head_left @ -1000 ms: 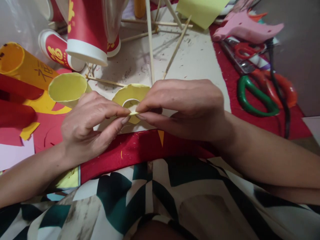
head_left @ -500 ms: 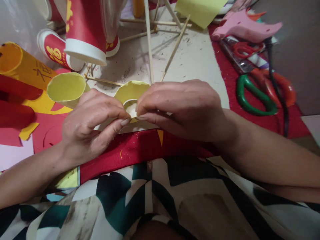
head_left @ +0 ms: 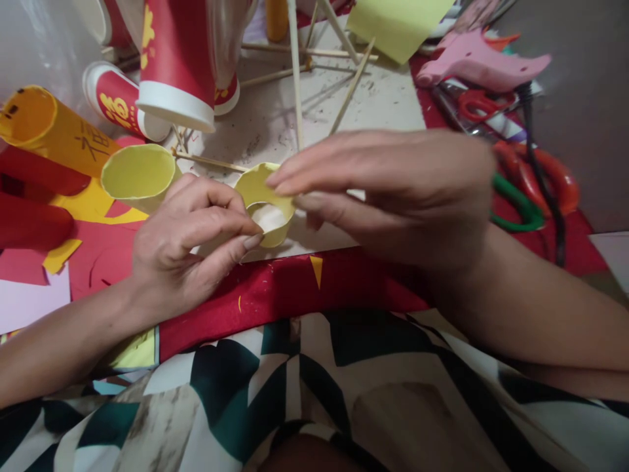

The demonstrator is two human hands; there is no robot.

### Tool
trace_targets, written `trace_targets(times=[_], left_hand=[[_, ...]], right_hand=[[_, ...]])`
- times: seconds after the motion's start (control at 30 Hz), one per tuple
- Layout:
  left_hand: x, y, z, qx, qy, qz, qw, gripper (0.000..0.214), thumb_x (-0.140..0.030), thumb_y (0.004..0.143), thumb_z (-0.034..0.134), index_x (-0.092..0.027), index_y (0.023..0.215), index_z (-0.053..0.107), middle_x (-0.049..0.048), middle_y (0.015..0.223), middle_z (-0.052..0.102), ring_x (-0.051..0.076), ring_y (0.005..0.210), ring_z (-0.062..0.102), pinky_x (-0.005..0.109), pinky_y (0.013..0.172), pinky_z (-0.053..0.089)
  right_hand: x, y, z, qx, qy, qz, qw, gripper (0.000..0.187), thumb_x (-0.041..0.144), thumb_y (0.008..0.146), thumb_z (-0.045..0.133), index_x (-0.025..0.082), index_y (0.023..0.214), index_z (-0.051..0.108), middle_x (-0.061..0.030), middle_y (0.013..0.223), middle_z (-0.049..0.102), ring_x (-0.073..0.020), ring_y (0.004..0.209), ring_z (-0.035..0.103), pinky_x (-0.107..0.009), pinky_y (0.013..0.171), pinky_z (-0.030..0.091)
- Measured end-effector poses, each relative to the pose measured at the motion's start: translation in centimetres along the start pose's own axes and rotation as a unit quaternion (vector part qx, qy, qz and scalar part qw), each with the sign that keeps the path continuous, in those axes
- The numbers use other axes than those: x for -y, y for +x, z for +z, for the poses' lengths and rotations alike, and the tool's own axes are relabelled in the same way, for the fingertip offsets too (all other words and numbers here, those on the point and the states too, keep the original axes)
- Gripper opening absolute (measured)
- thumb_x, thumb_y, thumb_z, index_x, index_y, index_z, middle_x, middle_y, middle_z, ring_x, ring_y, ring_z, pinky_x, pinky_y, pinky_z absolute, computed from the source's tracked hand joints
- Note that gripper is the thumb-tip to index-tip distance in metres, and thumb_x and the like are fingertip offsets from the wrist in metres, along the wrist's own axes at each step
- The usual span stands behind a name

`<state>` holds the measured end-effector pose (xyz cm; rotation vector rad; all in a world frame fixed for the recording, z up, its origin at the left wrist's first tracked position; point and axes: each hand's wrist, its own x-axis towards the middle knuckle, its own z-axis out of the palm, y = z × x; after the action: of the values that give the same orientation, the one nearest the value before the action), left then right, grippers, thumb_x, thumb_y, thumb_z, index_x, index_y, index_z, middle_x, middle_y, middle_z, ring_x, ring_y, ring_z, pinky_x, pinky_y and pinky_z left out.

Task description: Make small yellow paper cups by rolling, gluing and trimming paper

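Note:
A yellow paper cup shape point(head_left: 268, 237) stands at the near edge of the white board, with a yellow flap rising behind its white inside. My left hand point(head_left: 196, 239) pinches the near left side of its rim between thumb and fingertips. Just above its right side is my right hand point(head_left: 388, 196), smeared by motion, with fingers stretched out and a gap to the thumb; nothing shows between them. A second yellow paper cup shape point(head_left: 140, 172) stands open-topped behind my left hand.
Red paper cups point(head_left: 177, 72) with white rims are at the back left, near orange point(head_left: 59, 128) and red point(head_left: 34, 226) paper tubes. Thin wooden sticks point(head_left: 297, 85) stand in a frame. At right lie a pink glue gun point(head_left: 484, 62) and scissors with green handles point(head_left: 521, 206).
My right hand has let go of the rim and moved up and to the right. More of the white inside shows. My left hand keeps its pinch.

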<state>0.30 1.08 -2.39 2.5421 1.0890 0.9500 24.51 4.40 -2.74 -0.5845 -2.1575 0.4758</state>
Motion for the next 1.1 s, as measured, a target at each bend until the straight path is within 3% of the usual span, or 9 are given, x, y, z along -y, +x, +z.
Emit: trace_targets(times=[0.07, 0.13, 0.27, 0.37, 0.57, 0.8, 0.93, 1.03, 1.1], left_hand=[[0.0, -0.1, 0.2, -0.021, -0.012, -0.006, 1.0, 0.003, -0.026, 0.093, 0.07, -0.028, 0.091, 0.069, -0.0012, 0.09, 0.069, 0.016, 0.079, 0.063, 0.036, 0.075, 0.053], [0.0, -0.1, 0.2, -0.03, -0.021, -0.006, 0.999, 0.003, -0.026, 0.092, 0.071, -0.028, 0.091, 0.069, -0.0014, 0.089, 0.069, 0.016, 0.079, 0.063, 0.036, 0.075, 0.054], [-0.2, -0.3, 0.2, -0.02, -0.015, -0.021, 0.999, 0.004, -0.026, 0.093, 0.069, -0.029, 0.093, 0.069, -0.001, 0.09, 0.069, 0.017, 0.082, 0.064, 0.039, 0.079, 0.054], [-0.5, -0.3, 0.0, -0.001, -0.003, -0.014, 1.0, 0.005, -0.025, 0.094, 0.067, -0.03, 0.094, 0.069, -0.0001, 0.093, 0.07, 0.018, 0.083, 0.064, 0.04, 0.08, 0.055], [-0.1, 0.1, -0.3, 0.027, 0.007, 0.032, 0.999, 0.003, -0.029, 0.093, 0.07, -0.03, 0.096, 0.069, 0.0006, 0.094, 0.074, 0.02, 0.085, 0.067, 0.043, 0.08, 0.052], [0.3, 0.2, -0.3, -0.019, 0.01, 0.041, 0.999, 0.015, -0.024, 0.09, 0.074, -0.03, 0.102, 0.066, -0.0026, 0.085, 0.074, 0.02, 0.081, 0.065, 0.039, 0.076, 0.052], [-0.1, 0.0, -0.1, -0.027, 0.015, 0.022, 0.999, 0.02, -0.023, 0.091, 0.073, -0.029, 0.106, 0.061, -0.001, 0.087, 0.07, 0.018, 0.079, 0.062, 0.038, 0.072, 0.051], [-0.3, 0.0, 0.1, -0.026, 0.006, 0.028, 0.999, 0.023, -0.024, 0.091, 0.073, -0.029, 0.108, 0.058, -0.0009, 0.089, 0.069, 0.018, 0.079, 0.062, 0.038, 0.071, 0.05], [-0.4, 0.0, 0.2, -0.023, 0.002, 0.022, 0.999, 0.023, -0.024, 0.091, 0.072, -0.029, 0.108, 0.057, -0.001, 0.089, 0.069, 0.018, 0.08, 0.062, 0.038, 0.071, 0.05]], right_hand=[[0.5, 0.1, -0.3, -0.081, -0.003, 0.025, 0.996, 0.013, 0.026, 0.098, 0.064, 0.021, 0.102, 0.076, -0.0016, 0.1, 0.078, -0.0128, 0.095, 0.072, -0.027, 0.088, 0.06], [1.1, 0.0, -0.6, -0.093, -0.029, 0.059, 0.994, 0.014, 0.028, 0.098, 0.065, 0.021, 0.102, 0.076, -0.0016, 0.095, 0.08, -0.0116, 0.089, 0.072, -0.023, 0.084, 0.06], [1.9, -0.4, -0.6, 0.027, -0.087, 0.031, 0.995, 0.013, 0.028, 0.095, 0.07, 0.021, 0.104, 0.075, -0.0004, 0.096, 0.082, -0.0098, 0.081, 0.075, -0.018, 0.077, 0.06], [1.5, -0.5, 0.0, 0.063, -0.063, -0.018, 0.996, 0.013, 0.027, 0.096, 0.069, 0.018, 0.102, 0.073, 0.0003, 0.088, 0.08, -0.0081, 0.072, 0.072, -0.018, 0.069, 0.056], [0.6, -0.1, -0.3, 0.142, -0.061, -0.022, 0.988, 0.022, 0.031, 0.103, 0.056, 0.02, 0.094, 0.072, 0.0033, 0.079, 0.073, -0.0071, 0.07, 0.068, -0.018, 0.065, 0.05], [0.4, 0.3, -1.5, 0.07, -0.076, 0.023, 0.994, 0.011, 0.024, 0.096, 0.067, 0.019, 0.091, 0.075, 0.0034, 0.077, 0.076, -0.0085, 0.066, 0.069, -0.02, 0.062, 0.053], [1.5, 0.4, -1.2, 0.009, -0.088, 0.007, 0.996, 0.01, 0.021, 0.094, 0.069, 0.02, 0.103, 0.073, -0.0021, 0.094, 0.079, -0.0131, 0.088, 0.074, -0.024, 0.082, 0.059], [2.2, 0.2, -0.8, 0.044, -0.046, -0.016, 0.998, 0.015, 0.019, 0.093, 0.068, 0.02, 0.109, 0.069, -0.0033, 0.109, 0.077, -0.0131, 0.105, 0.071, -0.023, 0.095, 0.057], [2.3, -0.1, -0.4, 0.058, -0.063, -0.006, 0.996, 0.009, 0.02, 0.096, 0.066, 0.018, 0.104, 0.068, -0.0004, 0.102, 0.077, -0.0105, 0.097, 0.072, -0.02, 0.086, 0.058]])
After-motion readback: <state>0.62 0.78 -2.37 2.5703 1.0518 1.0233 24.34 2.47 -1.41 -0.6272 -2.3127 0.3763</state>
